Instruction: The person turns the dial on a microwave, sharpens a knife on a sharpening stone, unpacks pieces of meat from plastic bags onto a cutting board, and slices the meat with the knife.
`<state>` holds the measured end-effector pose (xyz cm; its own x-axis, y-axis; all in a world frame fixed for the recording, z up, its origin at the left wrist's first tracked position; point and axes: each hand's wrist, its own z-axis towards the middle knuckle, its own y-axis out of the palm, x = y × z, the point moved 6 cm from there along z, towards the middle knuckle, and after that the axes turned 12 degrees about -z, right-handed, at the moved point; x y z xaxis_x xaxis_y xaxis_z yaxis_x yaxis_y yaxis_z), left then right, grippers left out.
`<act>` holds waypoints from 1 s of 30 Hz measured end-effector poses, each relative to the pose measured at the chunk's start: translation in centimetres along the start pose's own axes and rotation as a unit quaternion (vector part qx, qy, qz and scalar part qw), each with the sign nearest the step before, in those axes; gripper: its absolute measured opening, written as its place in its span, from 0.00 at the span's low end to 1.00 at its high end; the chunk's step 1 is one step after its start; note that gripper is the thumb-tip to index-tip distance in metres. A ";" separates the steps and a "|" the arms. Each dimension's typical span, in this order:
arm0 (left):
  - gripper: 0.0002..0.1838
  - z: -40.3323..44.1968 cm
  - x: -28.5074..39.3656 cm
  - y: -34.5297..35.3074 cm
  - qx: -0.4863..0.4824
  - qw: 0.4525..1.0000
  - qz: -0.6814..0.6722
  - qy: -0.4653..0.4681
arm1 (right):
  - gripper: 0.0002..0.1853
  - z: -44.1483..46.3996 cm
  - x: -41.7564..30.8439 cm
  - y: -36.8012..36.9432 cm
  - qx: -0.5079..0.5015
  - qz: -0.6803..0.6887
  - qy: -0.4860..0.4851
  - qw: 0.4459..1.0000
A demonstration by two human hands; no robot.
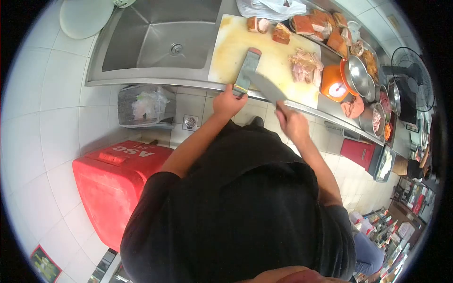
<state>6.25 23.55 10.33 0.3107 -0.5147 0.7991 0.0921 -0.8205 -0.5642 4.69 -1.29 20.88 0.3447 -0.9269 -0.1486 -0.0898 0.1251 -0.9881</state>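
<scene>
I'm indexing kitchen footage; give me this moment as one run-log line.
left hand: holding sharpening stone | right hand: gripping broad-bladed knife | knife-stone contact: unclear | chopped meat: on cutting board

from here i count two hands (227, 104), one knife (269, 87), one whetstone (247, 70) — plus one board (266, 59), one sink (158, 40), two drains (190, 122), one scale (334, 80) — and one fan (414, 70).

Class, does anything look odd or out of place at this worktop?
The sharpening stone lies on the same cutting board as cut meat, which looks odd because grit might reach the meat.
</scene>
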 end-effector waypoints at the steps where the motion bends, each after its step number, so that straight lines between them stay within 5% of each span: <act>1: 0.31 0.0 -0.3 0.3 0.008 1.000 -0.001 0.006 | 0.20 -1.4 -0.5 -0.1 -0.025 0.000 -0.006 1.000; 7: 0.30 -0.4 -0.2 0.7 0.004 1.000 -0.011 -0.003 | 0.19 2.3 0.2 0.4 0.019 0.041 0.045 0.998; 11: 0.29 -0.2 0.6 -0.1 0.023 0.999 -0.006 0.034 | 0.19 -1.3 -2.3 0.0 -0.024 0.041 -0.005 0.999; 15: 0.29 -0.4 0.7 0.1 0.019 1.000 0.003 0.013 | 0.18 4.0 -1.4 1.9 0.059 0.080 0.011 0.995; 18: 0.29 -0.4 0.7 -0.5 0.017 1.000 -0.001 0.015 | 0.19 6.6 -2.0 3.5 0.019 0.045 0.013 0.999; 22: 0.30 0.0 0.6 0.1 0.026 0.999 -0.017 0.030 | 0.20 4.2 -4.5 4.7 0.067 0.112 -0.099 0.986; 25: 0.31 0.0 0.3 0.3 0.015 1.000 -0.001 0.023 | 0.19 9.4 -3.1 5.3 0.136 0.157 -0.044 0.977; 28: 0.31 -0.2 0.1 0.0 0.013 0.999 0.016 0.029 | 0.18 10.5 -3.3 5.7 0.093 0.168 -0.037 0.981; 30: 0.30 0.2 0.6 0.0 0.008 0.999 0.003 0.031 | 0.18 7.5 -4.9 5.7 0.109 0.159 -0.139 0.971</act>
<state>6.59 23.25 10.78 0.2517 -0.5353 0.8063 0.1062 -0.8128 -0.5728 9.52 6.66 15.68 0.5736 -0.7014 -0.4231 -0.0444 0.4892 -0.8710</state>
